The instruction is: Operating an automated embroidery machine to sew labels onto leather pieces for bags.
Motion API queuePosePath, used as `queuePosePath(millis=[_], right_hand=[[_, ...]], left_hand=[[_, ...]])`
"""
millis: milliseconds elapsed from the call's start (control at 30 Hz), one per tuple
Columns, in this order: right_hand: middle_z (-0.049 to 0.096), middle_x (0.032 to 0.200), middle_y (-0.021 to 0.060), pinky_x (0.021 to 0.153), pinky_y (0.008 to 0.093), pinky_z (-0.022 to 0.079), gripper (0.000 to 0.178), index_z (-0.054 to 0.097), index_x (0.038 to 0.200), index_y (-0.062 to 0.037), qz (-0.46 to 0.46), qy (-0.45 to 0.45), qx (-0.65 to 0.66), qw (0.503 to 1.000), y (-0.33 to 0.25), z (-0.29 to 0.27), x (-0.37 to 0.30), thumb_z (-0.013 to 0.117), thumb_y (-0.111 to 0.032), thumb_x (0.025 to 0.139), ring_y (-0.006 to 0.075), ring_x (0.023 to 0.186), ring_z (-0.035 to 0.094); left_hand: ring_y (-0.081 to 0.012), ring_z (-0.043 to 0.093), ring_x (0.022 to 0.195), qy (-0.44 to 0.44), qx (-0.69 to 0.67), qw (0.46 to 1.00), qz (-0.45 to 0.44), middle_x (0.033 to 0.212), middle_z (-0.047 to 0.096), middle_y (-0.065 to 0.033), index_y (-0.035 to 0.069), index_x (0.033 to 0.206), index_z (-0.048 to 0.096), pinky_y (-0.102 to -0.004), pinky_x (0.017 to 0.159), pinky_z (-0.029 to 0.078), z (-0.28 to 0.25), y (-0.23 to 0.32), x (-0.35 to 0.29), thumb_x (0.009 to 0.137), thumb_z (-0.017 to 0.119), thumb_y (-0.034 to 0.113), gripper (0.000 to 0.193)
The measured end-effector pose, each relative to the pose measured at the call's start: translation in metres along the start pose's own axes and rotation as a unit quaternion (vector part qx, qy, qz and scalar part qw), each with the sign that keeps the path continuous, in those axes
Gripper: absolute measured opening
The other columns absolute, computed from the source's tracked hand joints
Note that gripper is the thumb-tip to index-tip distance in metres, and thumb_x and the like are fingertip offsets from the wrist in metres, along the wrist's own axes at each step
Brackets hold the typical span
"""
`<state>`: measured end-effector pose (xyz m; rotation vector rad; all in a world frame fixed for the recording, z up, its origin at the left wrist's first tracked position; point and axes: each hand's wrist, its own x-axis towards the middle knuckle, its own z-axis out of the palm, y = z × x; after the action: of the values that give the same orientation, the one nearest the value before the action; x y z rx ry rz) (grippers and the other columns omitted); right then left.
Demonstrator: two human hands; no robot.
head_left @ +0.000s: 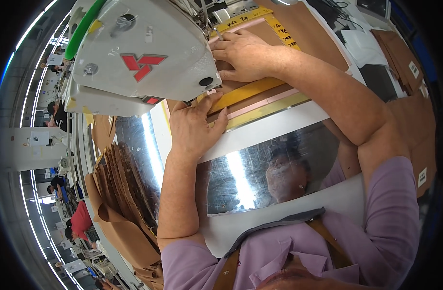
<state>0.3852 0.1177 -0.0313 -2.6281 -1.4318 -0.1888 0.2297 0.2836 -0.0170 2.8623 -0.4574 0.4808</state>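
Steadying a flat yellow frame with dark markings over a brown sheet panel looks to be the step in hand. Both lie beneath and just beside the bulky white machine head, which hides their left end; a narrow pink strip runs along the near side. The right hand is spread palm down on the panel inside the frame, fingers extended toward the machine, apparently pressing rather than gripping. The left hand rests at the frame's near corner, thumb and forefinger apart; its other fingertips are partly hidden by the machine head, so I cannot tell whether they pinch anything. As I judge it, the next move calls for even pressure from both hands, with fingertips clear of the machine's working parts.

Under the frame lies a smooth white board, and nearer the body a scratched, mirror-bright metal plate reflects a light and the person. A stack of folded brown pieces leans at the left; more brown sheets with white labels lie at the far right. Beyond, a co-worker in a red top bends among other workstations under long strip lights.
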Motion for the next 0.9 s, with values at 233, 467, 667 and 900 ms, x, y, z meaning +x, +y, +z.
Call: queuePosePath(millis=[233, 467, 667, 900], right_hand=[[0.056, 0.140, 0.0075, 0.115, 0.0428, 0.032, 0.057, 0.060, 0.133, -0.0093, 0.009, 0.048, 0.012, 0.999, -0.001, 0.011, -0.003, 0.060, -0.047, 0.090, 0.0253, 0.135, 0.044], [0.056, 0.140, 0.0058, 0.113, 0.0427, 0.033, 0.062, 0.056, 0.138, -0.0114, 0.010, 0.021, 0.014, 1.000, -0.002, 0.005, -0.001, 0.056, -0.052, 0.091, 0.0232, 0.135, 0.044], [0.056, 0.139, 0.0056, 0.113, 0.0421, 0.033, 0.063, 0.057, 0.137, -0.0110, 0.010, 0.025, 0.012, 1.000, -0.002, 0.006, -0.001, 0.058, -0.053, 0.090, 0.0229, 0.134, 0.045], [0.055, 0.141, 0.0079, 0.114, 0.0439, 0.032, 0.060, 0.060, 0.134, -0.0090, -0.003, 0.009, 0.055, 0.998, 0.006, -0.003, 0.003, 0.064, -0.046, 0.086, 0.0258, 0.133, 0.045]], left_hand=[[-0.0272, 0.067, 0.073, 0.008, 0.046, 0.999, 0.007, 0.071, 0.069, -0.0106, 0.010, 0.110, 0.070, -0.0381, 0.078, 0.052, 0.007, 0.006, -0.003, 0.082, 0.071, 0.025, 0.033], [-0.0265, 0.067, 0.059, -0.016, 0.051, 0.998, 0.011, 0.068, 0.068, -0.0118, 0.007, 0.122, 0.063, -0.0360, 0.069, 0.054, 0.010, 0.011, -0.004, 0.087, 0.066, 0.024, 0.040], [-0.0280, 0.064, 0.054, -0.047, 0.062, 0.997, -0.015, 0.067, 0.067, -0.0124, 0.005, 0.123, 0.062, -0.0373, 0.061, 0.052, 0.012, 0.025, -0.001, 0.090, 0.062, 0.028, 0.040], [-0.0287, 0.062, 0.051, -0.059, 0.087, 0.994, -0.018, 0.058, 0.063, -0.0129, 0.001, 0.125, 0.059, -0.0387, 0.057, 0.051, 0.009, 0.027, 0.000, 0.091, 0.061, 0.030, 0.044]])
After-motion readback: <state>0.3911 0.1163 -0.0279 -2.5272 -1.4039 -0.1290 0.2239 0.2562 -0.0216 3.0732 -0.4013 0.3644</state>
